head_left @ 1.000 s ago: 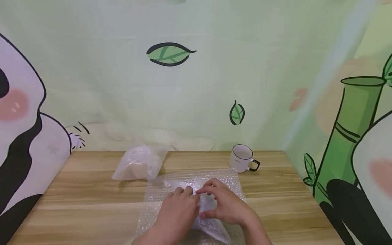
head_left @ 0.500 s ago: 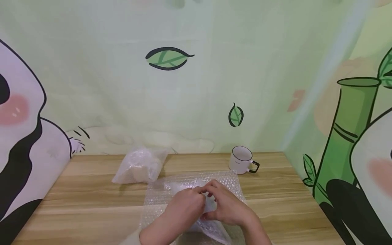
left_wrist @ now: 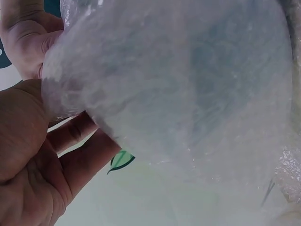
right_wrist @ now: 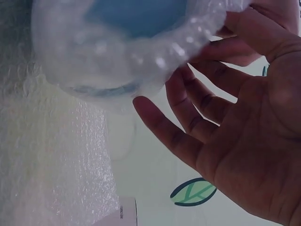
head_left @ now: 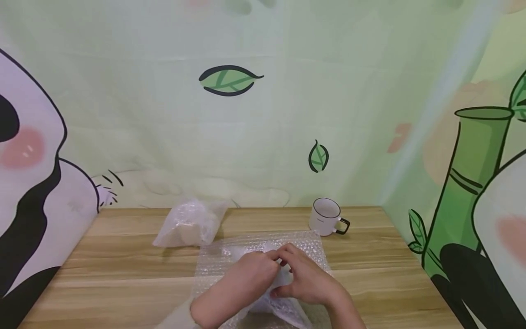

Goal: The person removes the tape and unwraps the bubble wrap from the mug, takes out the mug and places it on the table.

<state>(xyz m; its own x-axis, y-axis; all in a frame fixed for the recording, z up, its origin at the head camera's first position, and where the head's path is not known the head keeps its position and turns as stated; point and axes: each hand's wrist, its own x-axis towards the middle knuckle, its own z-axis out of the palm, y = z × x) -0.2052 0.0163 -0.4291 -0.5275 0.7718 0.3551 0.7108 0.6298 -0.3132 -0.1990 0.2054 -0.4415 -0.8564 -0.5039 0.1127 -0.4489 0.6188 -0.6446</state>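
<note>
In the head view, a bubble-wrapped bundle point(head_left: 287, 310) lies low at the centre, on a flat sheet of bubble wrap point(head_left: 211, 262). Something blue point(right_wrist: 146, 19) shows through its layers; its kind is hidden. My left hand point(head_left: 255, 276) reaches over the bundle, and in the left wrist view its thumb and fingers pinch the gathered edge of the bubble wrap point(left_wrist: 164, 94). Meeting it from the right, my right hand point(head_left: 308, 278) arches round the bundle. In the right wrist view its thumb and index finger are at the wrap, the other fingers point(right_wrist: 164, 129) curving loosely along it.
At the back left stands another package in bubble wrap point(head_left: 191, 224). A white mug point(head_left: 322, 224) with a dark rim and handle stands at the back right, just behind the sheet. The wooden table point(head_left: 135, 292) ends at a printed cloth backdrop point(head_left: 255, 146).
My left hand has moved right and a little farther over the bundle, its fingers now meeting the right hand's. The right hand has stayed nearly in place. The head view has shifted slightly.
</note>
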